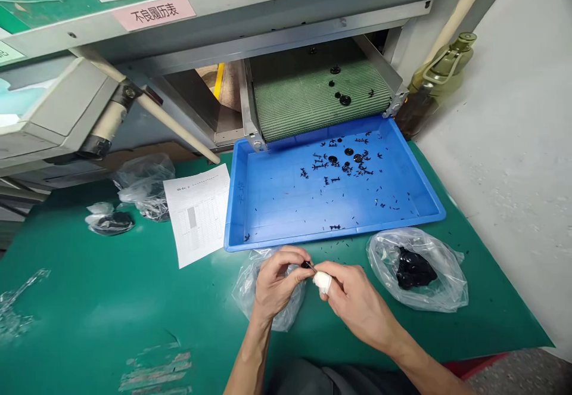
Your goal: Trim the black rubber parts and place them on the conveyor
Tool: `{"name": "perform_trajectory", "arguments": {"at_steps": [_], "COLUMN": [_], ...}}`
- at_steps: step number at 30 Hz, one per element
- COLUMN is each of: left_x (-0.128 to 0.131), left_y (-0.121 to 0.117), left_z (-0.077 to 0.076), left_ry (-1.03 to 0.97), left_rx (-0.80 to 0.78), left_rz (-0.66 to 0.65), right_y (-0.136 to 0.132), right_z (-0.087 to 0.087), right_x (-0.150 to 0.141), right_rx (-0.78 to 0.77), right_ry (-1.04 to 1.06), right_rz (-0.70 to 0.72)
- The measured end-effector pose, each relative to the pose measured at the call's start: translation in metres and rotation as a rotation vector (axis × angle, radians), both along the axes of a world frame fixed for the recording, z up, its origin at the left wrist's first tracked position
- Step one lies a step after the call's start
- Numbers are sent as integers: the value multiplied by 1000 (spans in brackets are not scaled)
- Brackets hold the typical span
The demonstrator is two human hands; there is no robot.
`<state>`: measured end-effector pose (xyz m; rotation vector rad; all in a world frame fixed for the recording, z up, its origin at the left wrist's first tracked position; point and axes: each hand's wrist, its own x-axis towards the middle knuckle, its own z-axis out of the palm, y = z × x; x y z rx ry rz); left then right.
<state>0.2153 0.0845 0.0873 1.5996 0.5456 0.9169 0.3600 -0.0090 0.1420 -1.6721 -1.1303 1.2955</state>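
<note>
My left hand (277,283) and my right hand (355,302) meet above the green mat (111,299), their fingertips pinching a small black plastic part (306,265). A thin metal blade or pin (313,268) touches that part, and my right fingers seem to hold it, though they hide most of it. One right finger wears a white bandage (322,282). Under my left hand lies a clear plastic bag (248,291). Another clear bag (415,273), holding black parts, lies to the right of my right hand.
A blue plastic tray (236,204) holding scattered black parts stands just beyond my hands, below a green mesh conveyor belt (313,103) with black parts on it. A printed form (197,213) and more plastic bags (143,186) lie to the left. An olive bottle (442,67) stands at the back right.
</note>
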Motion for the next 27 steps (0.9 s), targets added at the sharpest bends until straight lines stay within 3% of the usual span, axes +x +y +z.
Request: {"name": "perform_trajectory", "arguments": {"at_steps": [6, 12, 17, 22, 27], "left_x": [-1, 2, 11, 14, 12], "left_y": [1, 4, 6, 10, 14], "left_z": [1, -4, -6, -8, -9], "left_ry": [89, 149, 86, 83, 180], "left_rx": [-76, -290, -399, -403, -258], "left_rz": [-8, 23, 82, 99, 78], "right_y": [-2, 9, 14, 13, 4], "right_z": [-13, -24, -30, -37, -34], "right_x": [-1, 16, 23, 27, 44], "right_rx": [92, 138, 155, 144, 58], "right_ry": [-140, -161, -216, -185, -196], "right_rz": [-46, -24, -54, -70, -99]}}
